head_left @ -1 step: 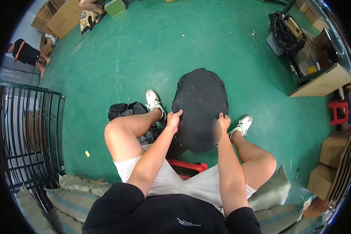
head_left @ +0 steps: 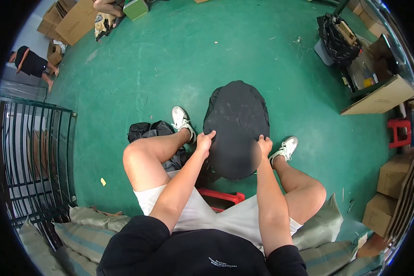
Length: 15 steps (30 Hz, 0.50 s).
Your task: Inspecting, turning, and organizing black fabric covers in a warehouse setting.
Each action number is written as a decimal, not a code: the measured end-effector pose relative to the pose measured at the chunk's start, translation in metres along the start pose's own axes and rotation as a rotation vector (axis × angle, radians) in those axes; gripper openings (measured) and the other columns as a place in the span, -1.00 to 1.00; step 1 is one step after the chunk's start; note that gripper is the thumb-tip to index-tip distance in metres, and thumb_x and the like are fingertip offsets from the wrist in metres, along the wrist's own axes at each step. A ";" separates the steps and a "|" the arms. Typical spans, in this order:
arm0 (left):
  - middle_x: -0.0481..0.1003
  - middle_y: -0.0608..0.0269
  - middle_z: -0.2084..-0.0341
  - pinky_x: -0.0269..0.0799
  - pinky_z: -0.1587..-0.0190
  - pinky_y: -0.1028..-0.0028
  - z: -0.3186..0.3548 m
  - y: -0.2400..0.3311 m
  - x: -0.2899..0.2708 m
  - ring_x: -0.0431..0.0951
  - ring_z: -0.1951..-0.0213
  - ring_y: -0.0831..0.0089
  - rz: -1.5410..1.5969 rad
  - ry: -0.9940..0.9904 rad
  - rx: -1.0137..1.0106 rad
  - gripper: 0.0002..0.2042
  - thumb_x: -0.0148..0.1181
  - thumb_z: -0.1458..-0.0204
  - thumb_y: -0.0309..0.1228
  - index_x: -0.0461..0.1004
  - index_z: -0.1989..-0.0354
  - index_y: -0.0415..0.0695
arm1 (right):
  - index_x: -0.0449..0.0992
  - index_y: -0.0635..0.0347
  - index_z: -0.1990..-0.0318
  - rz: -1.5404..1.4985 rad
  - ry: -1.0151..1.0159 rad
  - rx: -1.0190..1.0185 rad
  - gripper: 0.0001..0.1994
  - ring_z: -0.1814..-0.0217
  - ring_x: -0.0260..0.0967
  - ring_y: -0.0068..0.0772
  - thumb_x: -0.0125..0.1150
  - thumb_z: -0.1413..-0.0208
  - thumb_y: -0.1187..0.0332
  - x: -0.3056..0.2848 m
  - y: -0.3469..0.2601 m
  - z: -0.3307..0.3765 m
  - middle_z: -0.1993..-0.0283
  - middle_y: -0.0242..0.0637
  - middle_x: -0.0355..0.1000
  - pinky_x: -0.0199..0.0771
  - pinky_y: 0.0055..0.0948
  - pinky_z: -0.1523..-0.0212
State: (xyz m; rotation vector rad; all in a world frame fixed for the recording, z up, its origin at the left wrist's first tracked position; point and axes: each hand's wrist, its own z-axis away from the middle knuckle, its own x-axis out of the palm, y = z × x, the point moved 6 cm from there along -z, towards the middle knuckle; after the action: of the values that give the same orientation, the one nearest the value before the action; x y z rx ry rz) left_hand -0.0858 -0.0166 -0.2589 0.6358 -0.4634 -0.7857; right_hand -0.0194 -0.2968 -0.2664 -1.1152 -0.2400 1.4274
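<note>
A long oval thing in black cloth with a puckered edge, like a fitted cover (head_left: 237,110), stands between my legs. Its near part is smooth and rounded, and a blurred patch lies over it near my right hand. My left hand (head_left: 204,143) is closed on its left edge, with the thumb on top. On the opposite edge my right hand (head_left: 264,146) grips it too, thumb up. The fingers of both hands are mostly hidden beneath the cloth. Beside my left leg lies a heap of black cloth (head_left: 147,129) on the floor.
Under me is a red stool (head_left: 223,195) amid stuffed grey-green sacks (head_left: 89,234). A green metal rack (head_left: 37,152) stands left; cartons (head_left: 391,177) and a red stool (head_left: 399,133) stand right. A black bag (head_left: 338,39) sits far right. People (head_left: 31,62) are at far left.
</note>
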 end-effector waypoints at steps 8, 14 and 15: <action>0.58 0.16 0.27 0.43 0.21 0.44 0.001 -0.024 -0.021 0.56 0.27 0.41 -0.438 0.008 0.165 -0.67 0.25 -0.11 -0.27 0.49 0.12 -0.31 | 0.55 0.24 0.01 0.391 0.097 0.058 -0.60 -0.09 0.40 0.14 0.01 -0.06 0.23 -0.030 0.004 0.032 -0.03 0.07 0.47 0.37 -0.07 -0.09; 0.55 0.05 0.47 0.44 0.29 0.35 0.008 -0.031 -0.037 0.57 0.39 0.34 -0.476 0.047 0.301 -0.61 0.30 -0.05 -0.18 0.51 0.35 -0.38 | 0.55 0.23 0.02 0.430 0.054 0.140 -0.58 -0.09 0.40 0.14 0.00 -0.03 0.21 -0.040 0.000 0.062 -0.05 0.06 0.46 0.38 -0.05 -0.09; 0.53 0.07 0.54 0.44 0.36 0.35 0.002 -0.036 -0.045 0.55 0.45 0.36 -0.517 0.080 0.334 -0.61 0.29 -0.06 -0.16 0.50 0.42 -0.35 | 0.55 0.24 0.03 0.427 0.052 0.153 -0.59 -0.09 0.39 0.14 0.01 -0.04 0.20 -0.039 -0.001 0.067 -0.05 0.06 0.46 0.38 -0.05 -0.08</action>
State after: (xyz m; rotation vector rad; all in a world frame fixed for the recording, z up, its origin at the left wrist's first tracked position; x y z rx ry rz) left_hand -0.1331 -0.0020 -0.2883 1.1196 -0.3611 -1.1772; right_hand -0.0761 -0.2995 -0.2130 -1.1157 0.1538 1.7564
